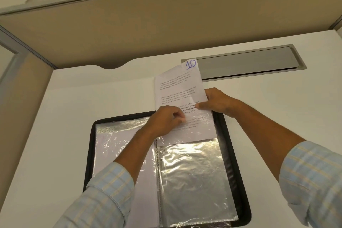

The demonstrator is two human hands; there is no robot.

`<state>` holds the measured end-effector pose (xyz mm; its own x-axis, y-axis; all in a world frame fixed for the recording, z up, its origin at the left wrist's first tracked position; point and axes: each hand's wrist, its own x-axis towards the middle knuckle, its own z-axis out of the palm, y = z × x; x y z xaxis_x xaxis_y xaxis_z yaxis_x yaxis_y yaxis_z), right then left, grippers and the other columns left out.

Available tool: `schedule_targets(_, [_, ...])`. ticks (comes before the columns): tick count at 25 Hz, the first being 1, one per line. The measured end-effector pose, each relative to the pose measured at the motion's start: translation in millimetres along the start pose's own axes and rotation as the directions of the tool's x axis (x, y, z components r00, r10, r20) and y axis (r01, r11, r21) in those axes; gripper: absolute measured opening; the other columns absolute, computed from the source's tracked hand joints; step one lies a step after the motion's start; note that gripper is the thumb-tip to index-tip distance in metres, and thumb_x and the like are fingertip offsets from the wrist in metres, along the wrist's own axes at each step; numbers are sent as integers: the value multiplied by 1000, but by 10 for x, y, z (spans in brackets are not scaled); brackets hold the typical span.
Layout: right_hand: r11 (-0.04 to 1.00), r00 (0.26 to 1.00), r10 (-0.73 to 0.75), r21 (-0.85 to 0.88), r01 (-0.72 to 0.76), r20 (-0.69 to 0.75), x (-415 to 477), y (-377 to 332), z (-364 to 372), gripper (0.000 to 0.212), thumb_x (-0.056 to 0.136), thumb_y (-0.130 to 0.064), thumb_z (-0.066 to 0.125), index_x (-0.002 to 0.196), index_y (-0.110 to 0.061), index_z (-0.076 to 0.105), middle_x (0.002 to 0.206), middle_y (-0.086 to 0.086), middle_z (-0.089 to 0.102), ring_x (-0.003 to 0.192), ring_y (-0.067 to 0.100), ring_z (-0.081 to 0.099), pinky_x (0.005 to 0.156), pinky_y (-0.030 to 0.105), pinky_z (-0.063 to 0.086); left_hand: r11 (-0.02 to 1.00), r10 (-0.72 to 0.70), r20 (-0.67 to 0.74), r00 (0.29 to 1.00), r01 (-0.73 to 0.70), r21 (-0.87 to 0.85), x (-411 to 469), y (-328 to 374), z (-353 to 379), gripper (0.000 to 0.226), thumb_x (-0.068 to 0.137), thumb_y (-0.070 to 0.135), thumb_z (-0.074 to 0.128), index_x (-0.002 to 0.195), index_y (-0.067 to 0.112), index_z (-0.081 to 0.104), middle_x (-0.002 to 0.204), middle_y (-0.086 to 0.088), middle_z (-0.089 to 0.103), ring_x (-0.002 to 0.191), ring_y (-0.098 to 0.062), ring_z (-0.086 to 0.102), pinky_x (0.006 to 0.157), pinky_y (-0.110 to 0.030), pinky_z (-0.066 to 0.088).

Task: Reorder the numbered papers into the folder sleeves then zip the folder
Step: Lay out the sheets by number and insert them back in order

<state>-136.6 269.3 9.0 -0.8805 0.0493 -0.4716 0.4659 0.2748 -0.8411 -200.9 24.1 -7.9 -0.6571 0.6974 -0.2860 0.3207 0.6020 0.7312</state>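
A black zip folder (238, 170) lies open on the white desk, with clear plastic sleeves on both pages. A printed paper marked "10" (177, 87) in blue sticks out of the top of the right-hand sleeve (196, 181), its lower part inside the plastic. My left hand (164, 120) pinches the top edge of that sleeve over the paper. My right hand (218, 102) grips the paper's right edge, thumb on the front. The left-hand sleeve (118, 144) holds a white sheet whose number is hidden.
The white desk (74, 116) ends at a beige partition wall (148, 29) behind. A grey metal cable-tray lid (248, 61) is set into the desk just beyond the paper. Desk surface lies to either side of the folder.
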Motion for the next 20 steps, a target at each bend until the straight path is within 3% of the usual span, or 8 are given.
schedule_targets(6, [998,994,70,-4,-70,80,-90,-55,-1,39,97,-13,72,133,-22,63,121,-3,71,100,16,72,64,20,58,997,-64,-126,990,59,-41,223,162,144,6,89,32,81,90,30,75,95,14,73,93,-6,67,92,-45,59])
schedule_targets(8, [998,996,60,10,-60,62,-107,-53,2,36,98,-14,71,132,-20,65,122,-2,72,100,16,73,65,21,59,1000,-16,-229,973,11,-21,253,207,129,16,92,32,78,105,25,73,111,9,69,103,-9,64,97,-41,56])
schedule_targets(11, [998,998,43,34,-44,40,-159,-26,24,28,96,-15,72,124,-21,69,116,-3,75,97,17,75,66,21,59,992,91,-495,864,-35,121,494,296,-50,44,99,35,67,140,24,53,142,-1,54,126,-20,49,106,-36,40])
schedule_targets(12, [998,999,36,53,-38,37,-186,-7,33,27,96,-15,73,122,-21,70,115,-4,76,97,17,75,67,21,60,991,88,-519,850,-20,135,632,322,-144,49,101,37,62,145,25,48,148,-1,50,132,-22,45,107,-39,34])
schedule_targets(16, [978,997,49,207,-34,-67,-274,127,35,15,100,-24,69,110,-13,69,111,0,77,98,20,76,76,30,65,968,12,-268,963,56,245,1149,322,-411,43,109,40,43,149,28,46,148,-3,56,138,-29,45,113,-47,23])
schedule_targets(18, [970,976,139,221,-100,-170,-305,241,16,18,100,-24,70,103,-8,65,107,8,75,96,26,76,80,38,66,943,-6,-185,983,67,327,1254,283,-433,34,109,37,41,139,30,54,133,-1,67,126,-28,55,109,-46,22])
schedule_targets(20, [964,956,198,222,-149,-218,-357,362,11,13,97,-14,72,107,-9,66,104,15,74,88,28,75,78,38,66,931,-23,-188,982,90,354,1279,272,-396,23,106,34,43,120,34,62,116,4,72,112,-24,62,102,-45,23])
